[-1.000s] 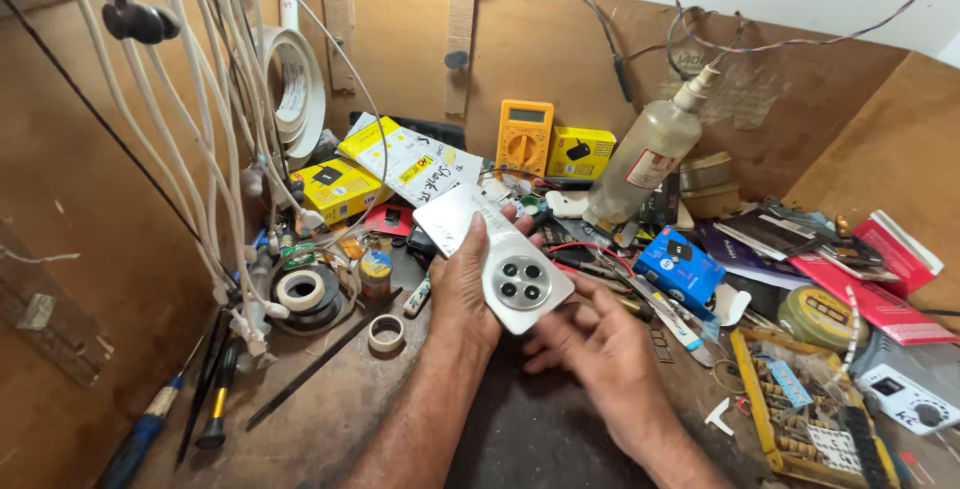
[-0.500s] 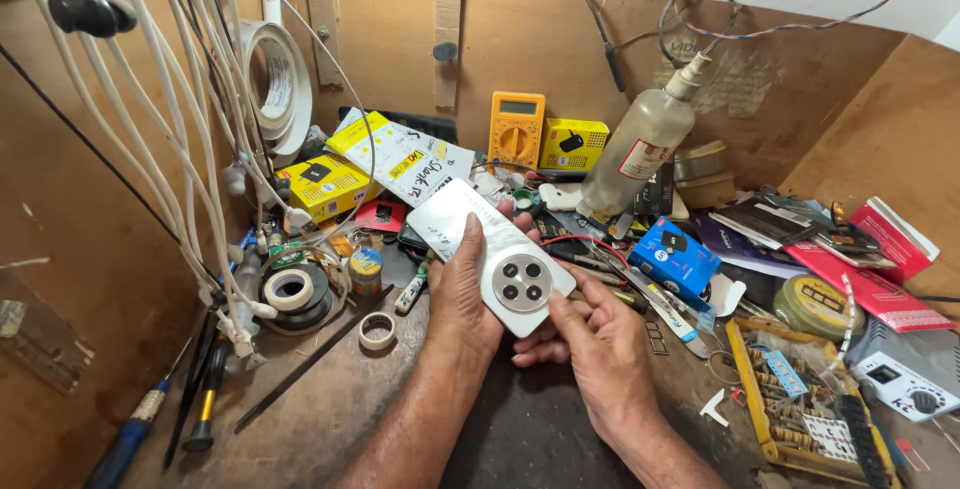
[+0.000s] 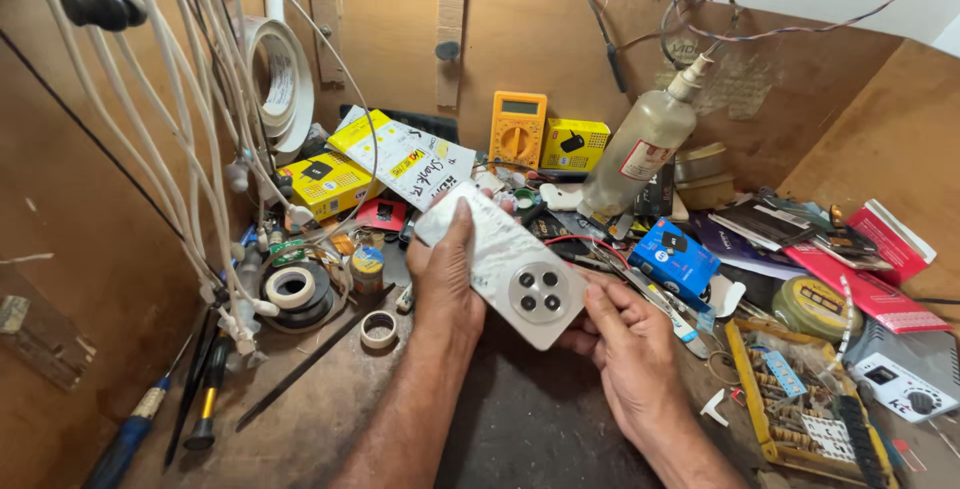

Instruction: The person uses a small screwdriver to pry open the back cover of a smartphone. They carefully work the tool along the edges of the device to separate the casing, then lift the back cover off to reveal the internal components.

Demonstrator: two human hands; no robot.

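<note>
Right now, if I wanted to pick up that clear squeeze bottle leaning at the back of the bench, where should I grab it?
Probably around the wide middle of the squeeze bottle, coming from the front above the clutter. It leans against the back wall with its thin nozzle pointing up and right, so the barrel is the fullest part to wrap. Both hands hold the phone.

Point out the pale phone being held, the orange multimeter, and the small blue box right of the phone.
Pale silver phone with round camera cluster (image 3: 505, 261): head view, on its back panel above the cameras.
Orange multimeter (image 3: 517, 130): head view, on its dial.
Small blue box (image 3: 673, 259): head view, on its top face.
</note>
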